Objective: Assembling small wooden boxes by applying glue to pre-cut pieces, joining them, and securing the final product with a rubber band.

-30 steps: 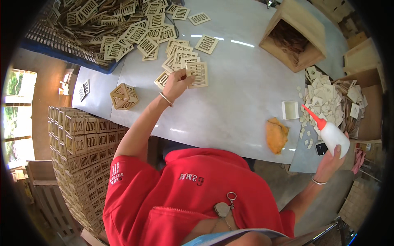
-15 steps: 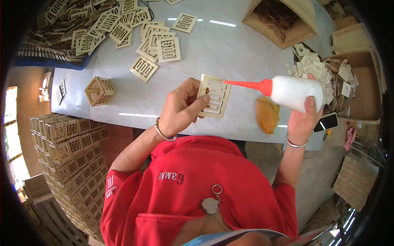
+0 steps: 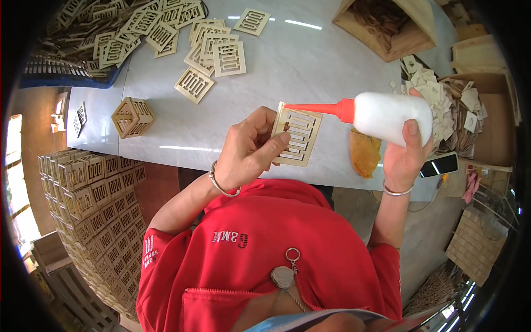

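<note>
Between thumb and fingers, my left hand (image 3: 253, 148) holds a thin wooden panel (image 3: 311, 133) with slotted cut-outs, tilted above the table. My right hand (image 3: 408, 160) is wrapped round a white glue bottle (image 3: 390, 117) with a long red nozzle (image 3: 315, 109). The bottle lies sideways, and its nozzle tip is at the panel's upper left corner; whether glue is coming out is too small to tell. Below the bottle, a yellow-brown cloth-like piece (image 3: 364, 153) rests on the table. A wooden lattice box (image 3: 133, 117) stands to the left.
Loose slotted panels (image 3: 229, 58) lie on the table (image 3: 188, 130), beside a heaped blue crate (image 3: 105, 80). Assembled boxes are stacked (image 3: 94, 193) at the left. An open wooden box (image 3: 387, 27) sits far right, near pale wooden pieces (image 3: 426, 88) and a phone (image 3: 440, 165).
The nozzle tip has shifted left along the panel's upper edge to its left corner. My right hand has moved left with the bottle, while the panel has moved slightly right and tilted.
</note>
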